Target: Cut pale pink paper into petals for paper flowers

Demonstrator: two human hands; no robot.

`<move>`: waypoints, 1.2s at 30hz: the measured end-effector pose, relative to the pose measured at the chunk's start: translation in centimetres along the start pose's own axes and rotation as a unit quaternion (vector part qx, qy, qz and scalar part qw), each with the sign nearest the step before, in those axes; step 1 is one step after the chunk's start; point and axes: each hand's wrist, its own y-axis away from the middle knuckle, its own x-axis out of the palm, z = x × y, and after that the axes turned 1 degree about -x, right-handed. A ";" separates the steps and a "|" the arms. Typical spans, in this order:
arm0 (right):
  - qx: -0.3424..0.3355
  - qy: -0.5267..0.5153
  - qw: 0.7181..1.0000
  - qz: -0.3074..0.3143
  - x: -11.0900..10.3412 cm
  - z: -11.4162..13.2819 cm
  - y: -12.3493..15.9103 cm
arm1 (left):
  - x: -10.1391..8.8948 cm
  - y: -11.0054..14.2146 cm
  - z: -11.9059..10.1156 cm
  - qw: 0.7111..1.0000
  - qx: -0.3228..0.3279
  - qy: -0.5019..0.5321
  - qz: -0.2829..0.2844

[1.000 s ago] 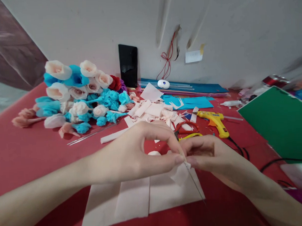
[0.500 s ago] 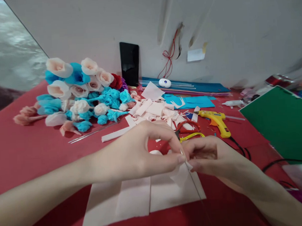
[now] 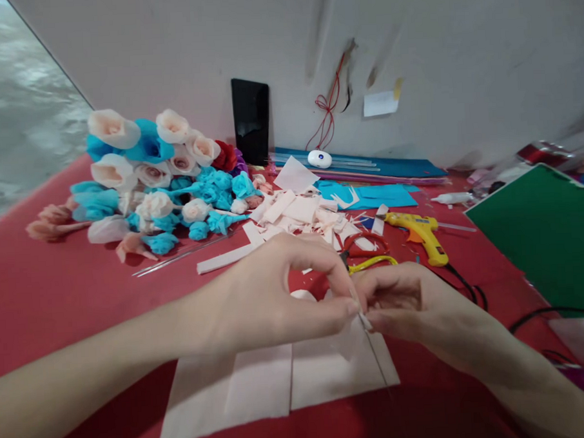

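Note:
My left hand pinches the upper end of a thin wire between thumb and forefinger. My right hand meets it from the other side, its thumb and fingers closed on the same spot, where a pale pink crepe paper piece wraps against the wire. The wire slants down toward the front edge. Fingertips hide most of the join. Below the hands, pale paper sheets lie flat on the red table. Just beyond my fingers are scissors with a red and a yellow handle loop, partly covered.
Blue, pale and red paper flowers are heaped at the left back. Pale paper scraps pile in the middle. A yellow glue gun with a black cable, a green board and a phone leaning on the wall stand around.
The small pale paper edge at the wire sits closer in between my fingertips. Both hands stay almost in place. A dark blurred shape at the far left is gone.

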 end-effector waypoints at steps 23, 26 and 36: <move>-0.092 0.229 0.965 -0.089 1.2 0.1 0.4 | 0.3 0.0 -0.1 0.997 -0.065 -0.032 -0.005; -0.111 0.281 0.946 -0.115 1.7 0.4 0.5 | 0.4 0.0 0.0 0.997 -0.069 -0.040 -0.007; -0.163 0.339 0.912 -0.164 2.2 0.0 0.4 | 0.8 -0.2 0.0 0.996 -0.071 -0.055 -0.027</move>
